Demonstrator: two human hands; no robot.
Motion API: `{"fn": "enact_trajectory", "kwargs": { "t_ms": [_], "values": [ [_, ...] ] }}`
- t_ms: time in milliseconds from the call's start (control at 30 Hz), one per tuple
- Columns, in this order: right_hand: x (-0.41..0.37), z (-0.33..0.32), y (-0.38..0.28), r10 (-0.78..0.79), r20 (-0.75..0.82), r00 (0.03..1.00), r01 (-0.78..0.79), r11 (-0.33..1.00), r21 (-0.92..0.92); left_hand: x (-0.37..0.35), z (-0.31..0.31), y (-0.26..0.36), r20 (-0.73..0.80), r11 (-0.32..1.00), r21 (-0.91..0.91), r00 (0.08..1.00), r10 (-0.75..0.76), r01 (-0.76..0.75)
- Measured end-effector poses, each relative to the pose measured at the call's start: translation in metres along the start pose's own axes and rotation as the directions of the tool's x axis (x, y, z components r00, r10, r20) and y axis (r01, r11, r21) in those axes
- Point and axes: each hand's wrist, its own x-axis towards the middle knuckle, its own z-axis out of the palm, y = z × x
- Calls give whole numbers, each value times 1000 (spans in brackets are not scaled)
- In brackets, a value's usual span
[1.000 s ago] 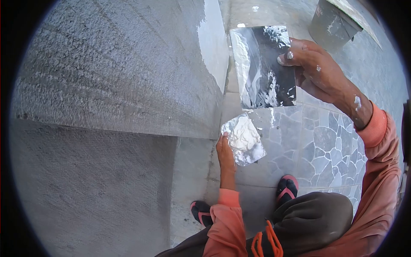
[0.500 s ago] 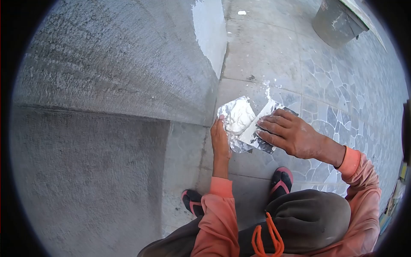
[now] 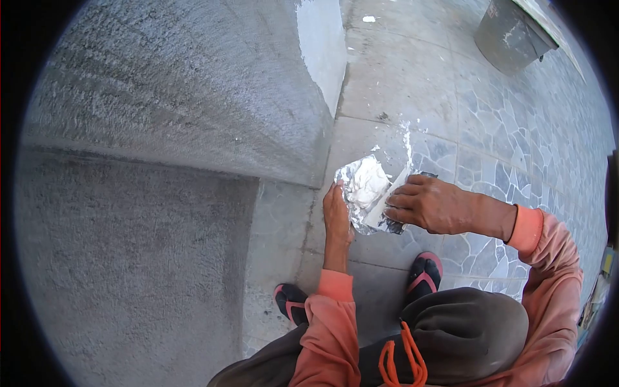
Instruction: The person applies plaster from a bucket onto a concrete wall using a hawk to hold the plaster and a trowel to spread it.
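Note:
My left hand (image 3: 338, 213) grips a plate-like metal sheet from its left side. A mound of white paste (image 3: 366, 183) lies on that sheet. Pressed over a flat scraper blade (image 3: 391, 224), my right hand (image 3: 422, 204) holds it from above. White paste coats the left part of the blade, which touches the right side of the sheet beside the mound. White smears mark the right fingers.
A rough grey plastered wall (image 3: 180, 84) and a lower ledge (image 3: 129, 258) fill the left. A grey bucket (image 3: 509, 39) stands at the upper right on the tiled floor (image 3: 400, 84). White splatter dots the floor beyond my hands.
The blade in my right hand has tilted more steeply and slid slightly left and down against the sheet. My left hand has shifted a little right with the sheet.

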Motion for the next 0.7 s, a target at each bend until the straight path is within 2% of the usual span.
{"fn": "enact_trajectory", "kwargs": {
  "t_ms": [33, 133, 167, 200, 267, 333, 367, 400, 467, 600, 667, 700],
  "values": [
    [1, -4, 4, -9, 36, 999, 7, 999, 40, 2, -3, -2, -19, 1000, 6, 1000, 0, 0],
    [3, -32, 19, 66, 328, 942, -156, 954, 255, 6, -7, -3, -68, 999, 46, 998, 4, -1],
    [-1, -37, 27, 53, 285, 957, -161, 915, 370, 6, -9, 0, -76, 997, 71, 997, 8, -2],
    [-4, -43, 37, 89, 307, 947, -236, 844, 482, 7, -10, 3, -86, 996, 95, 996, 13, -4],
    [-10, -54, 55, 263, 322, 909, -413, 668, 619, 14, -25, -1, -41, 987, 159, 998, 41, -34],
    [-16, -51, 75, 477, 296, 828, -517, 443, 733, 19, -38, -9, -26, 960, 275, 998, 61, -52],
    [-15, -49, 81, 546, 323, 773, -488, 187, 853, 20, -43, -12, -33, 960, 277, 998, 47, -36],
    [-14, -37, 93, 569, 263, 779, -354, 54, 934, 19, -45, -15, -41, 959, 281, 999, 31, -18],
    [-3, 8, 119, 636, 164, 754, -47, -197, 979, 16, -56, -20, -42, 957, 289, 999, -8, 20],
    [38, 64, 132, 702, 235, 672, 175, -459, 871, 12, -78, -26, -17, 951, 302, 998, -58, 60],
    [49, 88, 144, 698, 230, 678, 284, -537, 795, 13, -74, -30, -28, 942, 328, 997, -68, 74],
    [58, 105, 149, 703, 235, 671, 289, -540, 790, 11, -77, -31, -36, 938, 334, 996, -83, 91]
  ]
}}
